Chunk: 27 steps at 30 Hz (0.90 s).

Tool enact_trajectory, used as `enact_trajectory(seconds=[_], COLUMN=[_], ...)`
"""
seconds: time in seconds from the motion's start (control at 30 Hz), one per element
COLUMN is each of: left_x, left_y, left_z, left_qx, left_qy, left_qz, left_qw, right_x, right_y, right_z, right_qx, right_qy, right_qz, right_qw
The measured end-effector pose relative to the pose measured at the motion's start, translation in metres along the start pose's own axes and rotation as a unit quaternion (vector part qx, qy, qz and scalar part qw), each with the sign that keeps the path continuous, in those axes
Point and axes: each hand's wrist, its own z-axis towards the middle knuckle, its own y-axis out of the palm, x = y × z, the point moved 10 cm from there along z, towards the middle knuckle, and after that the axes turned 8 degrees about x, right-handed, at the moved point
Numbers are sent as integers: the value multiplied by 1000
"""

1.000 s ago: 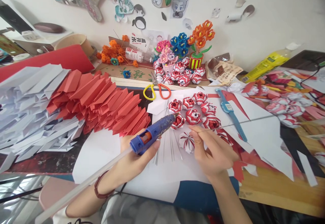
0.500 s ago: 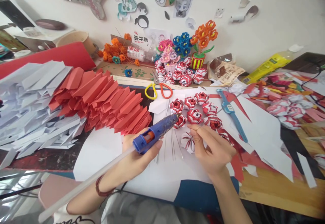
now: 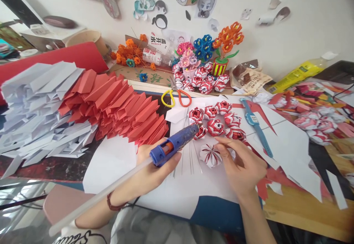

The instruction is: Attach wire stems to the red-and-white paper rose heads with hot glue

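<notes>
A blue glue gun (image 3: 174,142) with a long clear glue stick is gripped in my left hand (image 3: 155,170), its nozzle pointing up and right toward the red-and-white paper flowers (image 3: 215,127). My right hand (image 3: 243,163) has thumb and forefinger nearly pinched above a white paper flower with red stripes (image 3: 211,154); whatever lies between the fingertips is too small to make out. Thin wires (image 3: 188,159) lie on the white paper between both hands. Several finished-looking flowers stand in rows just beyond them.
Folded red paper pieces (image 3: 116,107) and white ones (image 3: 41,104) are heaped at the left. Scissors (image 3: 176,96) lie behind the flowers. A blue watch (image 3: 256,124) and paper scraps (image 3: 293,148) are at the right. Potted craft flowers (image 3: 220,65) stand against the wall.
The view has shifted slightly. My right hand has moved a little right, showing more of the striped white flower. The glue gun remains in my left hand.
</notes>
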Motion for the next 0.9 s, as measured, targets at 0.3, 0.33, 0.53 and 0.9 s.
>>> enact_trajectory(seconds=[0.3,0.33,0.53,0.9], left_x=[-3,-3,-2,1], left_y=[1,1,2,3], left_z=[-2,-2,-1,-2], left_qx=[-12,-12,-16,-17], left_qy=[-8,-8,-10,9], left_qz=[19,20,15,14], left_qw=[1000,1000,1000,1000], right_x=[1,0,-1,3], right_y=[2,2,2,1], right_z=[-3,-2,-3,-6], right_qx=[-27,-22,-10,-5], right_qy=[-10,-13,-21,-2], right_qz=[-1,-4,-8,-3], right_qw=[1000,1000,1000,1000])
